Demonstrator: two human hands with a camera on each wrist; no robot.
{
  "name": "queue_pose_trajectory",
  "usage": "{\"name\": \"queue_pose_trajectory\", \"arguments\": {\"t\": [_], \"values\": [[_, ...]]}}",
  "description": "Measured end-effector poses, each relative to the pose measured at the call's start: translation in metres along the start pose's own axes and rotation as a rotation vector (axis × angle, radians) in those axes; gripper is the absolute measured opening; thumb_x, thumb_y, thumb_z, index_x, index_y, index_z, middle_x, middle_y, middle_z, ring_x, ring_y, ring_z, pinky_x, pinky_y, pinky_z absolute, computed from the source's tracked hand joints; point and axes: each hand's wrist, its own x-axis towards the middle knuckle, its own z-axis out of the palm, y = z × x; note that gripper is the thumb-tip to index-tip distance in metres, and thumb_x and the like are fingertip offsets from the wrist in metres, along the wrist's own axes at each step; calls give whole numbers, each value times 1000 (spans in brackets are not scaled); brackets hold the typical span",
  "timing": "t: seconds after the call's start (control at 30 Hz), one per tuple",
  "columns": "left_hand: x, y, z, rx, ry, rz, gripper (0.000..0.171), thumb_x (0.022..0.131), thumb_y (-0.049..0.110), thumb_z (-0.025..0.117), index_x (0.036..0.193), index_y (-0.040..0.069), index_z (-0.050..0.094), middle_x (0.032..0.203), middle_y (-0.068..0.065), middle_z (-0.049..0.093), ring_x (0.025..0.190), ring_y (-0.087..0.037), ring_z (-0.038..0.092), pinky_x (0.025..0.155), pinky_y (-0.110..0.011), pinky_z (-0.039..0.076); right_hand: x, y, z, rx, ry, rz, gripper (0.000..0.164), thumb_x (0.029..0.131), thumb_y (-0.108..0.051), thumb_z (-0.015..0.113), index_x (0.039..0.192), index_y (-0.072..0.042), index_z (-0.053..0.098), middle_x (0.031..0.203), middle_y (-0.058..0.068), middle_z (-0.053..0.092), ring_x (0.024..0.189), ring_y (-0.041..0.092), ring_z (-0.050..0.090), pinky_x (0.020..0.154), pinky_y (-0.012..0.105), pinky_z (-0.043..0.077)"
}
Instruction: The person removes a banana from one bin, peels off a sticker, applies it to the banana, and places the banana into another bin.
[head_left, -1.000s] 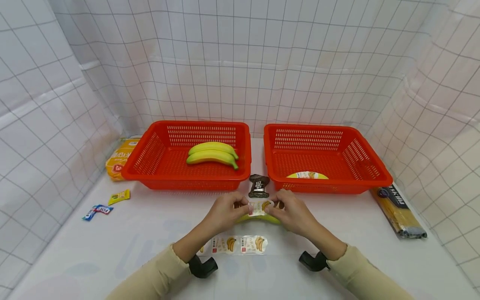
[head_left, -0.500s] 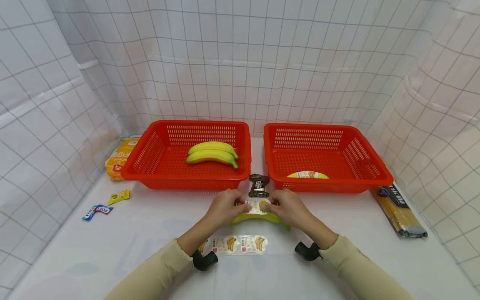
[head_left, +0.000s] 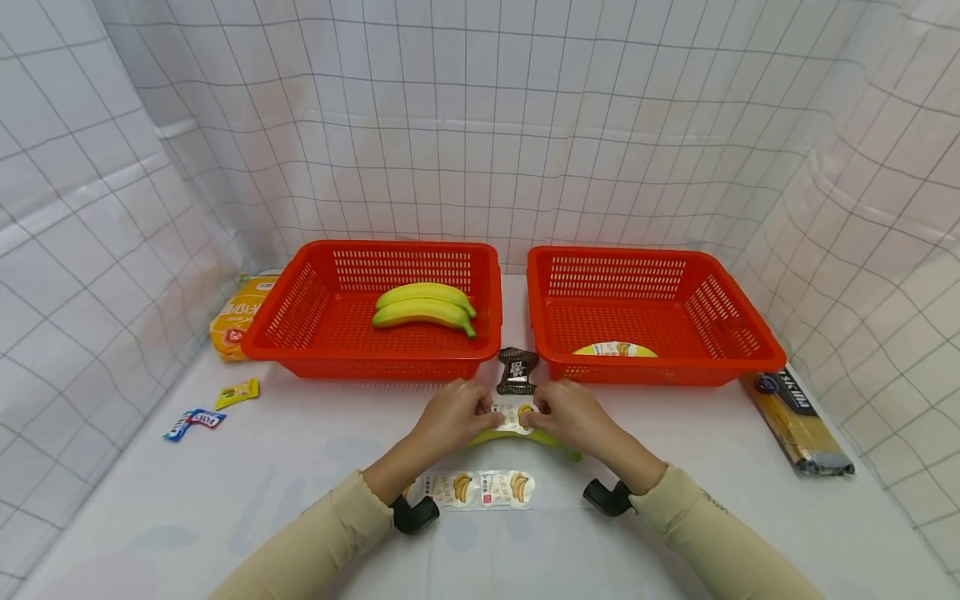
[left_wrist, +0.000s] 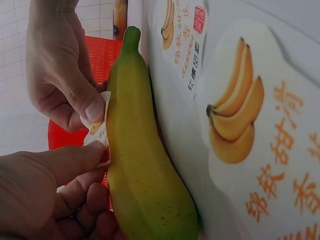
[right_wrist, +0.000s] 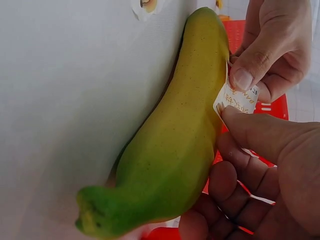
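Observation:
A yellow banana (head_left: 525, 437) with greenish ends lies across the table in front of the baskets. My left hand (head_left: 452, 421) pinches the left end of a white banana-print sticker (head_left: 513, 418) between thumb and fingers. The sticker's other end is pinched by my right hand (head_left: 576, 421). In the left wrist view, the sticker (left_wrist: 98, 131) stands right at the side of the banana (left_wrist: 137, 150), its edge against the peel. The right wrist view has the sticker (right_wrist: 237, 97) bent between both thumbs, close along the banana (right_wrist: 172, 120).
More banana stickers (head_left: 507, 489) lie in a row nearer me. Two bananas (head_left: 424, 312) lie in the left red basket (head_left: 375, 367); a labelled banana (head_left: 640, 352) is in the right one (head_left: 667, 374). A dark wrapped snack (head_left: 517, 372), small candies (head_left: 205, 418) and a spaghetti pack (head_left: 798, 425) lie around.
The sticker has risen a little, then come down onto the banana's upper side. My right hand has shifted slightly left, uncovering the banana's right tip. Both hands keep their pinch.

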Motion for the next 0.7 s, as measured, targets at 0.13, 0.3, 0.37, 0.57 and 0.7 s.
{"name": "queue_pose_trajectory", "arguments": {"t": [0.13, 0.3, 0.37, 0.57, 0.7], "values": [[2, 1, 0, 50, 1, 17, 25, 77, 27, 76, 63, 15, 60, 62, 4, 54, 66, -11, 45, 60, -26, 35, 1, 1, 2, -20, 7, 1, 35, 77, -31, 76, 59, -15, 51, 56, -5, 44, 60, 12, 41, 55, 25, 28], [2, 3, 1, 130, 37, 83, 25, 77, 26, 75, 61, 15, 59, 61, 4, 55, 66, -13, 48, 59, -26, 37, 2, 4, 7, -58, 55, -28, 33, 77, -31, 75, 61, -14, 52, 59, -4, 46, 59, 12, 41, 54, 24, 31], [2, 2, 2, 143, 51, 101, 24, 76, 24, 75, 61, 15, 59, 62, 3, 55, 67, -14, 49, 60, -27, 38, 1, 6, 9, -37, 71, -20, 32, 76, -30, 76, 63, -14, 52, 63, -3, 47, 60, 11, 41, 55, 24, 32], [-2, -1, 2, 59, 80, 64, 20, 74, 18, 77, 73, 12, 58, 69, 2, 52, 72, -14, 46, 63, -26, 36, -8, 12, 11, 65, 134, -12, 28, 75, -17, 77, 83, -13, 50, 79, 0, 50, 70, 11, 48, 61, 24, 38], [-7, -4, 3, 38, 120, 92, 25, 75, 14, 76, 87, 13, 54, 77, 0, 50, 74, -13, 45, 64, -25, 36, -14, 15, 13, 32, 203, -150, 26, 76, -14, 76, 93, -16, 56, 87, 1, 54, 77, 12, 54, 66, 26, 44]]}}
